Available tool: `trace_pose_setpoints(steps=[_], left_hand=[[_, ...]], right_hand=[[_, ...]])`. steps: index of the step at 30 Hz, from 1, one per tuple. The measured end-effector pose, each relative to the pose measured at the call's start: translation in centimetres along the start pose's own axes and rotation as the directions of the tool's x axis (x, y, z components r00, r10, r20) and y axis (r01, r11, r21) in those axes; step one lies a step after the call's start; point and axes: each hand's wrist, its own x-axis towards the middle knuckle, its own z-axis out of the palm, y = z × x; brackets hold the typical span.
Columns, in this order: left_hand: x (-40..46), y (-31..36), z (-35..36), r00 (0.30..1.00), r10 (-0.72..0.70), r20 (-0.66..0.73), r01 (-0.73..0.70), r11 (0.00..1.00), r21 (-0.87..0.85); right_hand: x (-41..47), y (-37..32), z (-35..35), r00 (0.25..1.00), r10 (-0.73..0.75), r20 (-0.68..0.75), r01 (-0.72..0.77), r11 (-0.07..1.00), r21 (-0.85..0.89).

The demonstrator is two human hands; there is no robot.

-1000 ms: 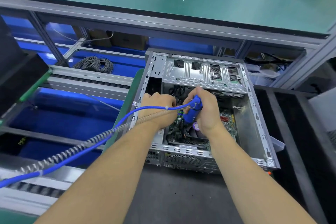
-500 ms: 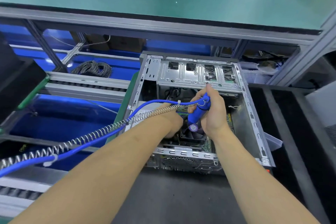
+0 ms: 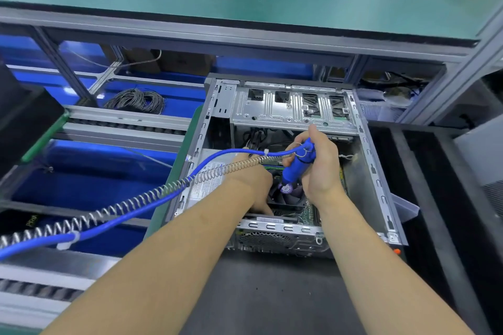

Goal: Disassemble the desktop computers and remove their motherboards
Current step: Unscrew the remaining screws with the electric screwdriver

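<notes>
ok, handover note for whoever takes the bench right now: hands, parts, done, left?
Right hand grips the blue power screwdriver, tip down over the cooler fan.
Left hand reaches inside the open computer case, fingers down beside the fan; a grip is not visible.
Done: side panel off, case lying open.
Left: motherboard still inside with the fan on it; free both and lift the board out.

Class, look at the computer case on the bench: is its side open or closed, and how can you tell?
Open. The computer case has no side panel on top, so its cooling fan and drive cage are exposed.
</notes>
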Motion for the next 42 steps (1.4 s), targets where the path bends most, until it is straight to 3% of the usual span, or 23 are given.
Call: trace_pose_setpoints(steps=[3, 5, 9, 14, 21, 26, 33, 35, 37, 42], left_hand=[[0.1, -0.1, 0.7, 0.981, -0.037, -0.192, 0.017, 0.994, -0.105], [0.5, -0.4, 1.3, 0.966, -0.007, -0.259, -0.059, 0.968, -0.246], [0.7, -1.0, 0.6, 0.966, 0.178, -0.190, -0.248, 0.850, -0.464], [1.0, -1.3, -0.1, 0.948, 0.246, -0.202, -0.316, 0.797, -0.514], [1.3, -1.4, 0.4, 0.935, 0.205, -0.289, -0.302, 0.886, -0.351], [1.8, -1.3, 0.8, 0.948, 0.199, -0.247, -0.279, 0.895, -0.349], [2.1, -0.5, 0.8, 0.962, 0.175, -0.210, -0.182, 0.983, -0.013], [2.2, 0.4, 0.8, 0.954, 0.135, -0.267, -0.148, 0.989, -0.027], [2.3, 1.8, 1.1, 0.949, 0.077, -0.305, -0.126, 0.981, -0.144], [2.6, 2.4, 1.9, 0.953, 0.017, -0.303, -0.089, 0.970, -0.225]], right_hand=[[0.1, -0.1, 0.1, 1.000, 0.009, -0.016, -0.009, 1.000, 0.009], [0.1, 0.0, 0.4, 1.000, 0.007, -0.022, -0.007, 1.000, 0.016], [0.0, -0.1, 0.5, 0.999, 0.014, -0.040, -0.013, 1.000, 0.007], [-0.1, -0.2, 0.3, 0.999, 0.018, -0.039, -0.016, 0.998, 0.068], [-0.2, -0.4, 0.3, 0.998, 0.026, -0.053, -0.016, 0.981, 0.191], [-0.2, -0.3, 0.1, 0.998, -0.052, -0.048, 0.055, 0.996, 0.075], [0.8, -1.8, -2.8, 0.984, -0.158, -0.087, 0.154, 0.987, -0.053], [1.2, -2.0, -3.2, 0.985, -0.151, -0.088, 0.145, 0.987, -0.061], [1.6, -1.8, -3.3, 0.990, -0.115, -0.087, 0.109, 0.992, -0.061], [2.5, -1.3, -3.8, 0.993, -0.061, -0.097, 0.050, 0.992, -0.115]])
